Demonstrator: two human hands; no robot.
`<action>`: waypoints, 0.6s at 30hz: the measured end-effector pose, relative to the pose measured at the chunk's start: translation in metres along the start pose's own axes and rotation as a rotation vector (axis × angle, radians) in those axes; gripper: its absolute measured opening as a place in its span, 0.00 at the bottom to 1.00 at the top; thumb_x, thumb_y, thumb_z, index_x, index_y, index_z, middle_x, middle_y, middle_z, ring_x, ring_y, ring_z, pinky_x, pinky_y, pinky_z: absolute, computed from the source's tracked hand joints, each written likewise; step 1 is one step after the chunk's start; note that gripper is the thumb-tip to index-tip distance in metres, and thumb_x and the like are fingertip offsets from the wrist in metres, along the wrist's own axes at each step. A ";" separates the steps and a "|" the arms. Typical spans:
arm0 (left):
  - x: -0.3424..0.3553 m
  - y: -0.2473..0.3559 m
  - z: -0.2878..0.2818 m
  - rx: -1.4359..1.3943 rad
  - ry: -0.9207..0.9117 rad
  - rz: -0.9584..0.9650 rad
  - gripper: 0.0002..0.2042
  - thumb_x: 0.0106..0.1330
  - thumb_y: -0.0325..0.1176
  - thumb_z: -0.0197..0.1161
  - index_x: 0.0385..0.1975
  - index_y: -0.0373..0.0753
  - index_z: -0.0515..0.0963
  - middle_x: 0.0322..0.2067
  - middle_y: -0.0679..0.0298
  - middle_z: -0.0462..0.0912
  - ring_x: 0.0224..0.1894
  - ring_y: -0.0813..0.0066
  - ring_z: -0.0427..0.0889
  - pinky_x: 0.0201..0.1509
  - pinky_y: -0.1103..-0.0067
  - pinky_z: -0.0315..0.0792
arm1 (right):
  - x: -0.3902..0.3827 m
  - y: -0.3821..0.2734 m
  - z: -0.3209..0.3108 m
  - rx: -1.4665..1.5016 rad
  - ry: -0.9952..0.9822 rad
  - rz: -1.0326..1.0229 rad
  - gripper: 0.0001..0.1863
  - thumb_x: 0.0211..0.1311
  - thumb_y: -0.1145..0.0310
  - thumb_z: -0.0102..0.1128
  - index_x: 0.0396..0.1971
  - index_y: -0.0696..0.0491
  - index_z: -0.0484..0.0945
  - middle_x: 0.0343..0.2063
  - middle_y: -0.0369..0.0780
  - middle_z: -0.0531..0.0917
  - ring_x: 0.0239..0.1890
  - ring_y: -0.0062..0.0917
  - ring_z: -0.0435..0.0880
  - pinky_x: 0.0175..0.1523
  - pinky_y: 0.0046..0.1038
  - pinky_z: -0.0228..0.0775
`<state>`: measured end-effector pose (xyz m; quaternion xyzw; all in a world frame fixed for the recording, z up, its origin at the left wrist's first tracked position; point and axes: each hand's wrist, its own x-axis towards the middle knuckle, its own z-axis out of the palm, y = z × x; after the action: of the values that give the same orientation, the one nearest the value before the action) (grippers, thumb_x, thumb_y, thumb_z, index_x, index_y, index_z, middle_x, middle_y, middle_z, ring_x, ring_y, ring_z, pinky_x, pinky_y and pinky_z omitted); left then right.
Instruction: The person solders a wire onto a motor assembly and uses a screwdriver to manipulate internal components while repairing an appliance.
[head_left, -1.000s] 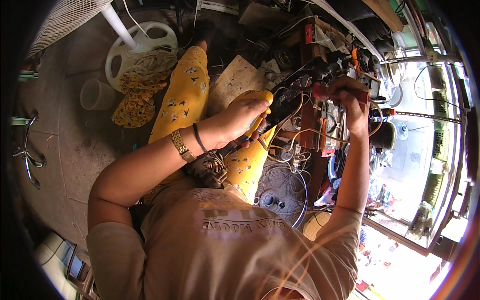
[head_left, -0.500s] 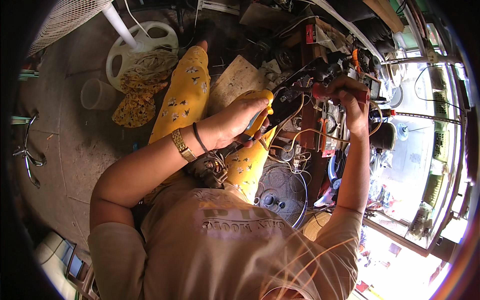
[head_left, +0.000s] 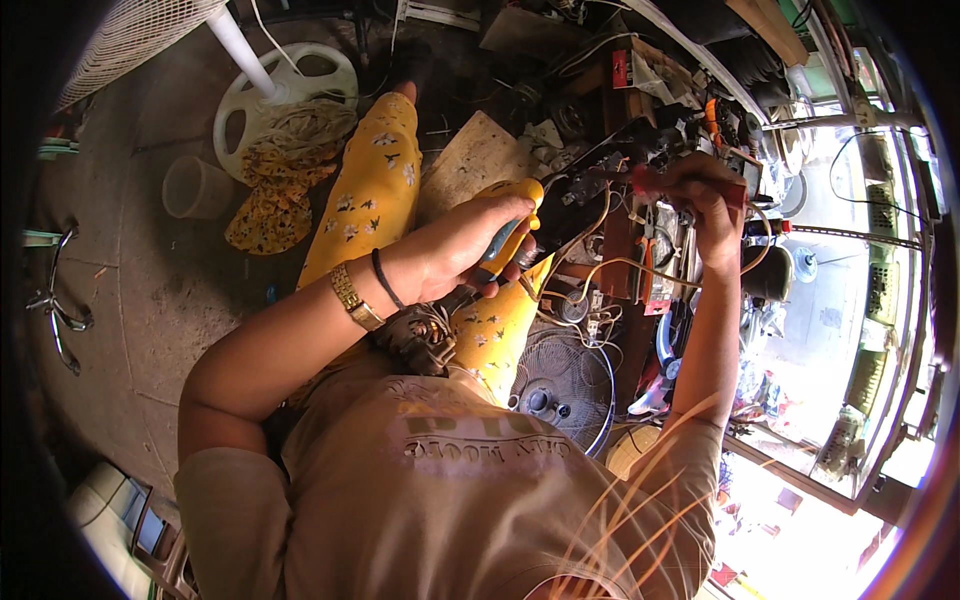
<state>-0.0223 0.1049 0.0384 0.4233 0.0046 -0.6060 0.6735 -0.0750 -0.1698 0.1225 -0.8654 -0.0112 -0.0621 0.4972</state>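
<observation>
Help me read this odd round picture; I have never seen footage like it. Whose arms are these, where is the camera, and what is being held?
The camera sits on a person's head and looks down, so the wide lens bends the edges. Both arms are that person's own. The left hand grips a yellow and blue tool. The right hand pinches a small red-tipped part over a cluttered workbench. Wires trail between them. Below lie a fan guard, the person's yellow flowered trousers and a white fan base on the concrete floor.
</observation>
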 end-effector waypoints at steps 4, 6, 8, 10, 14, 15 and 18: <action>-0.004 -0.001 0.006 -0.050 0.038 -0.023 0.16 0.69 0.47 0.53 0.49 0.44 0.72 0.38 0.71 0.79 0.38 0.79 0.81 0.32 0.77 0.75 | -0.003 -0.001 -0.006 0.002 0.025 -0.029 0.16 0.52 0.63 0.53 0.28 0.63 0.78 0.24 0.40 0.79 0.23 0.18 0.73 0.29 0.20 0.64; -0.001 -0.005 0.006 -0.095 0.029 -0.024 0.16 0.69 0.46 0.53 0.49 0.44 0.72 0.39 0.71 0.79 0.41 0.79 0.81 0.36 0.74 0.76 | -0.004 -0.003 -0.007 0.010 0.020 -0.039 0.16 0.53 0.63 0.53 0.28 0.63 0.78 0.24 0.40 0.79 0.23 0.18 0.73 0.29 0.20 0.64; 0.001 -0.006 0.007 -0.143 -0.025 -0.022 0.15 0.69 0.45 0.54 0.48 0.44 0.73 0.39 0.71 0.79 0.43 0.79 0.80 0.40 0.72 0.77 | -0.005 -0.006 -0.009 0.001 0.029 -0.042 0.16 0.53 0.62 0.52 0.28 0.63 0.78 0.24 0.40 0.79 0.23 0.18 0.74 0.29 0.21 0.65; 0.000 0.001 0.012 -0.132 -0.011 -0.088 0.14 0.69 0.45 0.52 0.45 0.43 0.72 0.37 0.68 0.80 0.43 0.73 0.82 0.41 0.69 0.78 | -0.007 -0.008 -0.009 0.001 0.043 -0.051 0.17 0.53 0.62 0.52 0.28 0.63 0.78 0.24 0.40 0.79 0.23 0.18 0.74 0.29 0.21 0.65; 0.008 0.009 0.011 -0.111 -0.041 -0.155 0.14 0.69 0.46 0.52 0.43 0.41 0.71 0.38 0.64 0.79 0.42 0.66 0.83 0.42 0.65 0.79 | -0.010 -0.011 -0.010 -0.009 0.048 -0.075 0.17 0.53 0.61 0.52 0.27 0.63 0.78 0.25 0.40 0.79 0.23 0.18 0.73 0.29 0.21 0.65; 0.010 0.010 0.011 -0.103 -0.043 -0.164 0.15 0.69 0.46 0.52 0.43 0.41 0.71 0.38 0.63 0.79 0.42 0.64 0.83 0.42 0.64 0.79 | -0.010 -0.011 -0.011 -0.018 0.043 -0.077 0.17 0.53 0.61 0.52 0.27 0.62 0.78 0.25 0.40 0.79 0.23 0.18 0.73 0.29 0.21 0.65; 0.009 0.019 0.017 -0.091 -0.003 -0.211 0.16 0.69 0.47 0.52 0.43 0.41 0.70 0.40 0.62 0.78 0.42 0.62 0.82 0.42 0.61 0.79 | -0.013 -0.009 -0.011 0.021 0.055 -0.072 0.17 0.53 0.61 0.52 0.27 0.62 0.78 0.25 0.40 0.79 0.23 0.18 0.73 0.30 0.21 0.65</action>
<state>-0.0132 0.0865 0.0551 0.3886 0.0760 -0.6733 0.6244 -0.0902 -0.1741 0.1345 -0.8572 -0.0292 -0.1037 0.5036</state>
